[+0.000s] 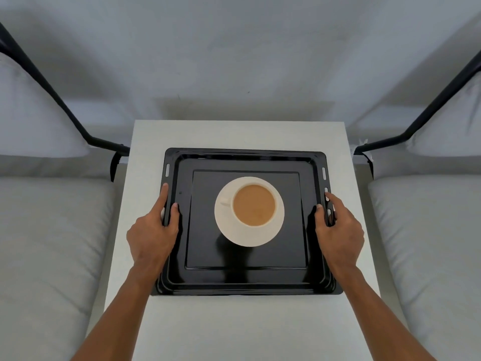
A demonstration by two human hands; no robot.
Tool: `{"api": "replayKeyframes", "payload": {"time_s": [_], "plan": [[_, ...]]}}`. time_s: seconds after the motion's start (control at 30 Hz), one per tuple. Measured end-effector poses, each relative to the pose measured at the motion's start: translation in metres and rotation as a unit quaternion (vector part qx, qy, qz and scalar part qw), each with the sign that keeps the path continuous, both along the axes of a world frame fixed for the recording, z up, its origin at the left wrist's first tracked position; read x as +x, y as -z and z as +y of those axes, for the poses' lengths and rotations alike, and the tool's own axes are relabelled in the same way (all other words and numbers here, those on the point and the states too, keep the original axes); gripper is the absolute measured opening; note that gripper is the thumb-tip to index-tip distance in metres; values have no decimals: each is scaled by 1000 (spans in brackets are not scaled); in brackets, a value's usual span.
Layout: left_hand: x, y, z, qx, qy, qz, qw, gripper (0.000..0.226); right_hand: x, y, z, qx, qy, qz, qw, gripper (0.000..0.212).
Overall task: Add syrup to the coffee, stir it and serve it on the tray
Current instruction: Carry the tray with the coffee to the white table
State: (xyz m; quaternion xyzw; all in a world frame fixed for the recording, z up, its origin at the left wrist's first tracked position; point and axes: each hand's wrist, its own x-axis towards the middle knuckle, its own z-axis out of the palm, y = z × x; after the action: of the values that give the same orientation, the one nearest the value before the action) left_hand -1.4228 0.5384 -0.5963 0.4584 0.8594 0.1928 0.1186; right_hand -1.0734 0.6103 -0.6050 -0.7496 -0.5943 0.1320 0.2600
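Note:
A black rectangular tray [244,157] lies on a small white table [239,134]. In the tray's middle stands a white cup [229,204] full of light-brown coffee [253,205], on a white saucer [250,237]; the cup's handle points left. My left hand [152,231] grips the tray's left rim, thumb inside and index finger along the edge. On the opposite rim my right hand [338,230] holds the same way. No syrup bottle or spoon is in view.
Grey cushioned seats [49,243] flank the table on both sides, each with a black metal armrest frame [104,143]. A pale wall stands behind the table. The table's near part [247,327] shows below the tray.

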Motion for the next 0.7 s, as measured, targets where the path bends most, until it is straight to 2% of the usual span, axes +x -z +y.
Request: {"api": "replayKeyframes", "payload": {"time_s": [0.7], "plan": [[1,1,42,10,-2,4,1000,48,-5,-1,49,-12,-29,-33,999,36]]}}
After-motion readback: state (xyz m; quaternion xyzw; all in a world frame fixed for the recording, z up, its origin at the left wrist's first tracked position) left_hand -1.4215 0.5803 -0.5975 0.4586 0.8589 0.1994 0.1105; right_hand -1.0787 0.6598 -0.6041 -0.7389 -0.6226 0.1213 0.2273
